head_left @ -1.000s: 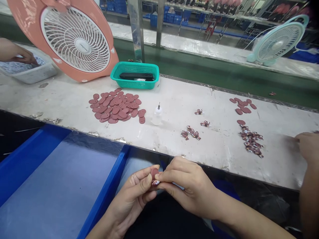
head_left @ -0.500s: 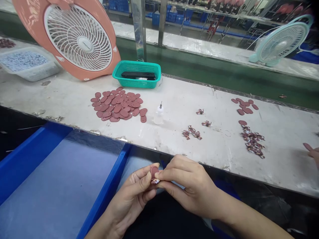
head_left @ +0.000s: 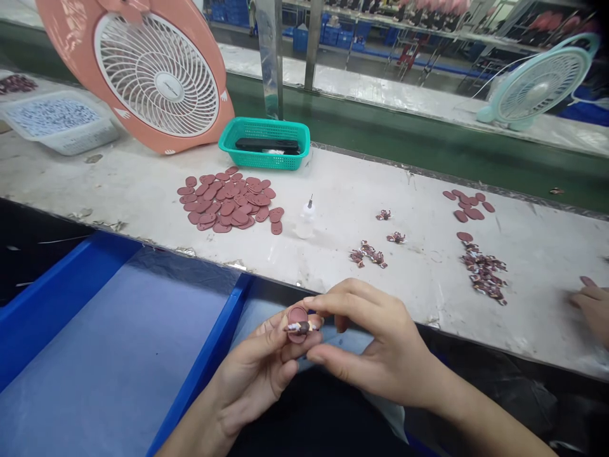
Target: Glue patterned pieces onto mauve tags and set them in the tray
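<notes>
My left hand (head_left: 252,362) pinches a small maroon oval pad (head_left: 297,316) between thumb and fingers, with a tiny printed charm (head_left: 301,327) lying across its face. My right hand (head_left: 380,346) is beside it, fingers parted, and holds nothing; its index fingertip sits just right of the charm. On the bench top (head_left: 409,298) lie a heap of matching oval pads (head_left: 226,203), a smaller group of pads (head_left: 469,206), and loose charms (head_left: 483,273), with more charms (head_left: 368,254) nearer the middle. A small glue bottle (head_left: 307,219) stands between them.
A co-worker's hand (head_left: 592,308) rests at the right, holding a pad. Behind the pads stand a teal basket (head_left: 264,145), a peach fan (head_left: 157,76), a white tray (head_left: 59,120) and a mint fan (head_left: 540,82). A blue-edged tray (head_left: 114,336) lies below the bench edge.
My right hand has drawn back from the pad and its fingers have parted. My left hand now shows the pad's face with the charm on it. The co-worker's hand at the tray has gone.
</notes>
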A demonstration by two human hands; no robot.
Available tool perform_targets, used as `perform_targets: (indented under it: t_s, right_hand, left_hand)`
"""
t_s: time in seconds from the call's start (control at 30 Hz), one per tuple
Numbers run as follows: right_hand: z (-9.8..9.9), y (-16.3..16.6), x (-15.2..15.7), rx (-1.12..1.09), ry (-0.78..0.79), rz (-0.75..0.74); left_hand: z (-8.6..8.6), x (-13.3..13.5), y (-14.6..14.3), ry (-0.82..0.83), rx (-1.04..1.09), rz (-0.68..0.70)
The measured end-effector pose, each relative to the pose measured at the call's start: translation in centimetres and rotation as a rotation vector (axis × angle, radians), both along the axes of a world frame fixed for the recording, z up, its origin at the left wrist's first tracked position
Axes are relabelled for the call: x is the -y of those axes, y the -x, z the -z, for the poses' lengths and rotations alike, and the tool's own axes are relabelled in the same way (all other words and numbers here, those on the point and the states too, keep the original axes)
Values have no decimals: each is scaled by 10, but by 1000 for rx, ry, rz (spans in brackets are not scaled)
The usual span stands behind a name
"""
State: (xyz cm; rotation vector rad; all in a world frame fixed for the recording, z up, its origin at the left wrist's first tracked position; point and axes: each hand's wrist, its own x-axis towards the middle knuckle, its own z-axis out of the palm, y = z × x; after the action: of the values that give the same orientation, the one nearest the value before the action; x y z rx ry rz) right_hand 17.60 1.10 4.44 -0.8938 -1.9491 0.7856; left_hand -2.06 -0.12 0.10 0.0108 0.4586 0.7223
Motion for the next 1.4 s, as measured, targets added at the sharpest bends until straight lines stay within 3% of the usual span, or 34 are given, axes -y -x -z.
perform_targets:
  t_s: [0.2, 0.4, 0.9, 1.07, 1.23, 1.4]
  right_hand:
    - [-3, -6, -6, -9, 56, 52]
    - [-3, 0, -6, -16, 126, 2]
    - [3, 8, -4, -42, 86, 34]
    - [10, 13, -4, -36, -102, 156]
    - [25, 23, -3, 73, -362, 328]
    - [38, 34, -6, 148, -508, 339]
  left_hand:
    - [3, -3, 1, -18, 127, 21]
    - [3, -4, 0, -62, 33, 20]
    - [8, -10, 2, -99, -115, 24]
    - [4, -14, -1, -138, -251, 39]
    - [2, -7, -10, -330, -569, -215]
    - [4, -7, -15, -447, -783, -370]
